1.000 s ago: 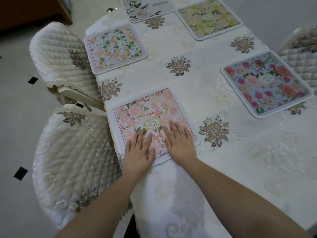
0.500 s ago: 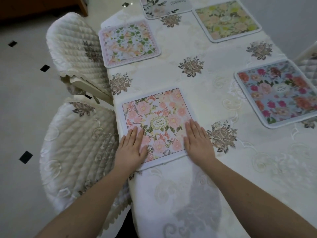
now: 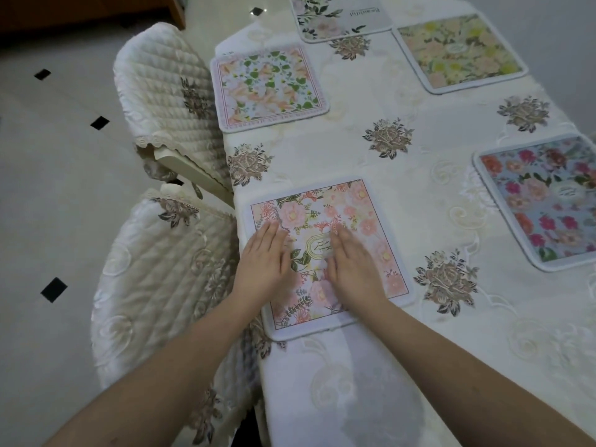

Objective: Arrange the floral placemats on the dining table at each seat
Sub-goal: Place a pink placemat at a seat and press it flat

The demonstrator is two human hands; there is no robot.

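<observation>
Pink placemat (image 3: 351,221) square-on to table edge, left hand (image 3: 266,264) and right hand (image 3: 353,269) flat on it, fingers straight

The near pink placemat (image 3: 329,253) looks smooth and matt, with a printed face. The tablecloth (image 3: 403,350) is cream cloth with a slight sheen and raised embroidery. Quilted satin-like fabric covers the near left chair (image 3: 161,285). The floor tiles (image 3: 48,188) look glossy.
</observation>
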